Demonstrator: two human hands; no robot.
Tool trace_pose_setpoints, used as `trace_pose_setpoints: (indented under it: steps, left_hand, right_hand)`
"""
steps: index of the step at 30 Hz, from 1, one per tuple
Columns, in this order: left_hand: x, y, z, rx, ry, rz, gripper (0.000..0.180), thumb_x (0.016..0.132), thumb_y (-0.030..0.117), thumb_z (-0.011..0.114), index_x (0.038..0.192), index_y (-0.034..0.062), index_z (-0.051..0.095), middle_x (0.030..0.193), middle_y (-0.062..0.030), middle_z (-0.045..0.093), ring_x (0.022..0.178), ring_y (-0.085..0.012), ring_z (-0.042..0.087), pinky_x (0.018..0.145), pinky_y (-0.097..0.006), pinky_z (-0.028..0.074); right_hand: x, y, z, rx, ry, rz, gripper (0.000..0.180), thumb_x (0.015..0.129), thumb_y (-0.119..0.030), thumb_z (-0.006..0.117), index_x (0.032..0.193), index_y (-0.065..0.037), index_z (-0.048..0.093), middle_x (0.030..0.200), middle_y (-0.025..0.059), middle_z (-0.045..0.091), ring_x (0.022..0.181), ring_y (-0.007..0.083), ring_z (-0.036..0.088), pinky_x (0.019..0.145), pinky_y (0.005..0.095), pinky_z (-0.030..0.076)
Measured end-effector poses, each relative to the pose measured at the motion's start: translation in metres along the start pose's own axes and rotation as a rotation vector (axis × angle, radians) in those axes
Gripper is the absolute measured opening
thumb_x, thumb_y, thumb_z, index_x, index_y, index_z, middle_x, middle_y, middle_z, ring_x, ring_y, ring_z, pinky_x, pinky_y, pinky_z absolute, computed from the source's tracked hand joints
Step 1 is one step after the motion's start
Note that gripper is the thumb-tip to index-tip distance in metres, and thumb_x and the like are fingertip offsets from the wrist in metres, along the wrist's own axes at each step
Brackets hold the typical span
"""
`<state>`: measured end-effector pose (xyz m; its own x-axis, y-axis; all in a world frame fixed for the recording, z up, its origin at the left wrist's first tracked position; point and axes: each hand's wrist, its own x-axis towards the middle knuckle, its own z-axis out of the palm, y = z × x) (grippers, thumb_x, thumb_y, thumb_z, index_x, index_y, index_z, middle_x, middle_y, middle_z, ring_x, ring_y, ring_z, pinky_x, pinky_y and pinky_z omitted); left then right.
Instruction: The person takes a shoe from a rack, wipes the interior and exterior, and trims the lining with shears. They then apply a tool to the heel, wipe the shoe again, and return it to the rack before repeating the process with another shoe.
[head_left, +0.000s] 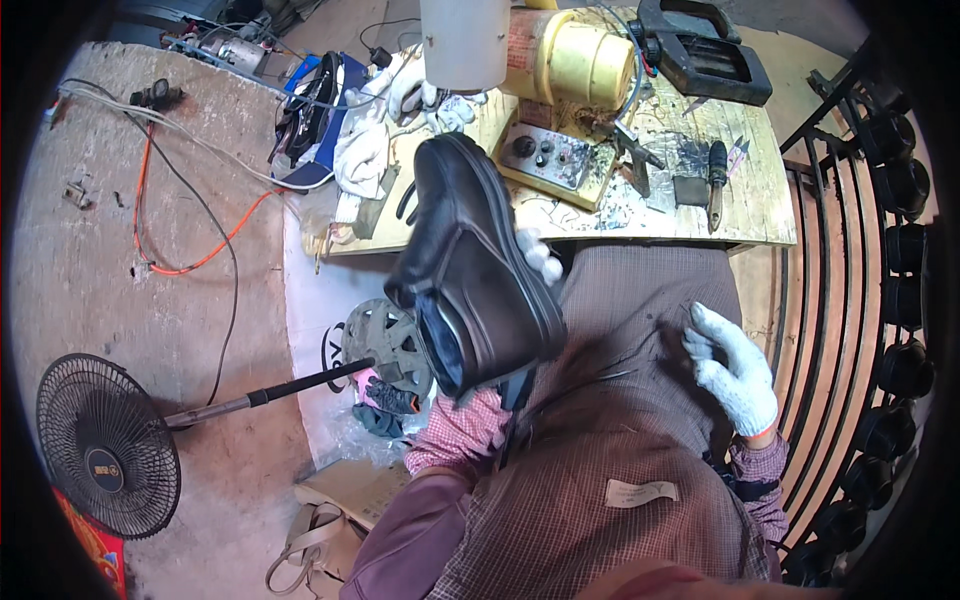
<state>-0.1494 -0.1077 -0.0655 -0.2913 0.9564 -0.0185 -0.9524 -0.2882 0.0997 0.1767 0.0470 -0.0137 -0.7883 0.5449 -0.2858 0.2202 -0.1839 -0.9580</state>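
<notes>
**Black boot held up on left arm, right hand resting on lap**

Nearest: checked plaid shirt (pixel 590 500) and grey trousers over the lap (pixel 640 300). Right hand (pixel 735 375), white knit glove, lies on the right thigh, fingers loosely curled, grasping nothing, just touching the trouser cloth.

Left hand (pixel 538 255), also white-gloved, mostly hidden: forearm appears to run up inside the black leather ankle boot (pixel 470 270), only fingertips showing at the boot's right edge. Grip on the boot itself cannot be told. Boot is raised over the left knee, sole side turned left, toe pointing away toward the bench, probably held so to keep the upper stretched and steady.

Below it, floor level: grey metal wheel-like stand (pixel 385 345) on white sheet, black floor fan (pixel 105 445) lying at left, orange cable (pixel 190 255) on concrete.

Farther: worn wooden workbench (pixel 760 215) with yellow cylindrical machine (pixel 575 60), grey control box with knobs (pixel 550 155), white rags (pixel 365 150), small hand tools within reach.
</notes>
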Motion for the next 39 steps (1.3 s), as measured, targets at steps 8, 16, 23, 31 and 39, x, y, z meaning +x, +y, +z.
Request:
trace_pose_setpoints:
  steps: [8, 16, 23, 31, 39]
  left_hand:
    - [-0.056, -0.035, 0.024, 0.189, 0.443, -0.136, 0.074, 0.102, 0.052, 0.054, 0.138, -0.0129, 0.047, 0.121, -0.0233, 0.064, 0.109, -0.0344, 0.066, 0.109, -0.050, 0.046]
    - [0.001, -0.074, 0.041, 0.279, 0.155, -0.338, 0.126, 0.073, 0.096, 0.052, 0.150, -0.0026, 0.039, 0.134, -0.0277, 0.059, 0.114, -0.0436, 0.062, 0.105, -0.058, 0.049]
    - [0.042, -0.201, 0.089, 0.467, -0.386, -0.674, 0.104, 0.092, 0.081, 0.048, 0.160, 0.0039, 0.032, 0.154, -0.0170, 0.048, 0.136, -0.0340, 0.049, 0.119, -0.048, 0.038]
    - [0.029, -0.212, 0.107, 1.077, -0.462, -0.657, 0.097, 0.096, 0.075, 0.047, 0.162, 0.0049, 0.029, 0.146, -0.0243, 0.056, 0.129, -0.0331, 0.060, 0.111, -0.048, 0.046]
    - [0.039, -0.203, 0.111, 0.961, -0.445, -0.580, 0.086, 0.102, 0.069, 0.044, 0.160, 0.0069, 0.034, 0.141, -0.0253, 0.059, 0.119, -0.0325, 0.064, 0.109, -0.049, 0.047]
  right_hand:
    - [0.002, -0.004, 0.026, -0.601, 0.147, -0.308, 0.071, 0.094, -0.049, 0.068, 0.149, -0.006, 0.053, 0.154, 0.0250, 0.049, 0.138, 0.0387, 0.053, 0.114, 0.0424, 0.043]
    - [-0.065, -0.059, 0.026, -1.083, -0.206, -0.790, 0.068, 0.084, -0.031, 0.070, 0.146, -0.009, 0.052, 0.143, 0.0279, 0.052, 0.085, 0.0349, 0.064, 0.077, 0.0494, 0.054]
    - [-0.192, -0.154, 0.016, -1.306, 0.268, -0.583, 0.042, 0.083, -0.045, 0.077, 0.101, -0.007, 0.072, 0.098, 0.0106, 0.071, 0.060, 0.0273, 0.063, 0.052, 0.0407, 0.049]
    - [-0.386, -0.197, 0.045, -1.389, 1.297, -0.044, 0.038, 0.078, -0.038, 0.083, 0.086, -0.003, 0.073, 0.075, 0.0131, 0.065, 0.068, 0.0326, 0.066, 0.062, 0.0412, 0.050]
    - [-0.508, -0.114, -0.100, -1.378, 1.781, 0.774, 0.049, 0.094, -0.045, 0.068, 0.128, -0.009, 0.067, 0.125, 0.0198, 0.068, 0.117, 0.0378, 0.064, 0.099, 0.0412, 0.051]
